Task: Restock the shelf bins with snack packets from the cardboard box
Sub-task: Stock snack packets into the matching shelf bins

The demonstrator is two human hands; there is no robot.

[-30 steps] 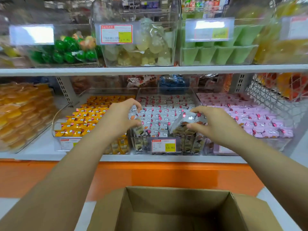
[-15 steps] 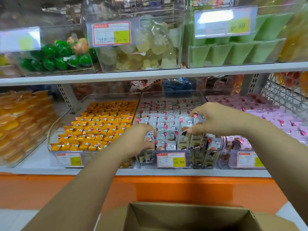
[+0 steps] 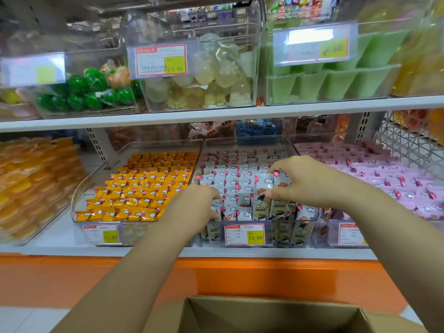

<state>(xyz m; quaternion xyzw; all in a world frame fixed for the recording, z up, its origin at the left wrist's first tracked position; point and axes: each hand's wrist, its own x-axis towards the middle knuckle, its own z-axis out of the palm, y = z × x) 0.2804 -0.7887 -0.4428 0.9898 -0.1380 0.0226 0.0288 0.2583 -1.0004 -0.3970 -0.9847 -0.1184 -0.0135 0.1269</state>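
Restocking the middle clear bin (image 3: 245, 143) of white snack packets (image 3: 230, 179).
Left hand (image 3: 199, 205) curled, fingers pressed among front packets; right hand (image 3: 305, 181) pinching an upright packet (image 3: 263, 195) at front row; open cardboard box (image 3: 271, 313) below, contents unseen.

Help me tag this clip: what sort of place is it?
Likely a snack shop aisle: price tags on clear bins of packets, stacked shelves, and a stock box.

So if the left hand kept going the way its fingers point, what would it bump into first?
Probably the white snack packets in the middle bin: the left hand points up and right into them and already looks to be touching the front rows, though depth is unclear.
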